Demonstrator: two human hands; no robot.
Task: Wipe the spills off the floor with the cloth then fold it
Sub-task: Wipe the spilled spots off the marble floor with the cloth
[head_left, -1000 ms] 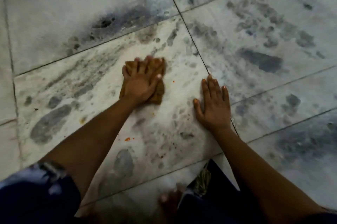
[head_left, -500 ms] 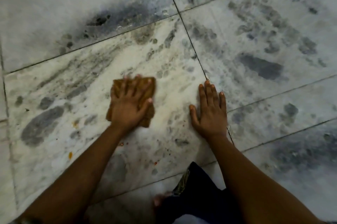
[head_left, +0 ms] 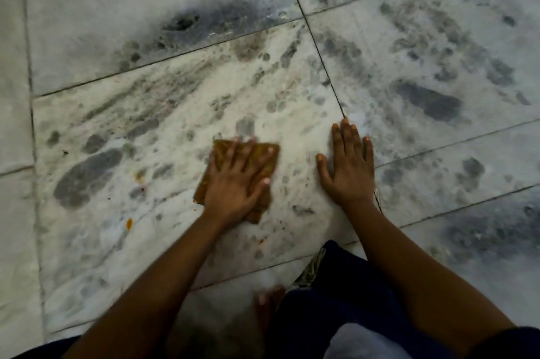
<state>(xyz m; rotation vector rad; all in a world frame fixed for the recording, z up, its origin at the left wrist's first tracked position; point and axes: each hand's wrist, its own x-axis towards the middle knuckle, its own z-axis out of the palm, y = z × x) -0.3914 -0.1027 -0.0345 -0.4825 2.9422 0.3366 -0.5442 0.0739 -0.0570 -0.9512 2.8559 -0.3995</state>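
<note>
The floor [head_left: 380, 2] is pale marble slabs with dark veining and thin joints. Wiping looks only partly done: an orange blot [head_left: 129, 223] lies well left of the cloth, a fainter smear [head_left: 139, 176] sits above it, and tiny red specks [head_left: 261, 240] dot the slab just below the cloth, so more passes are needed, and the folding is not yet begun. The cloth [head_left: 270, 154], brown and bunched into a rough square, lies flat on the middle slab. The left hand [head_left: 236, 183] presses it down, arm reaching forward, fingers [head_left: 264, 158] straight and spread across it. The right hand [head_left: 349, 165] rests flat on the floor just beside the cloth, fingers straight and close together, bracing the person
</note>
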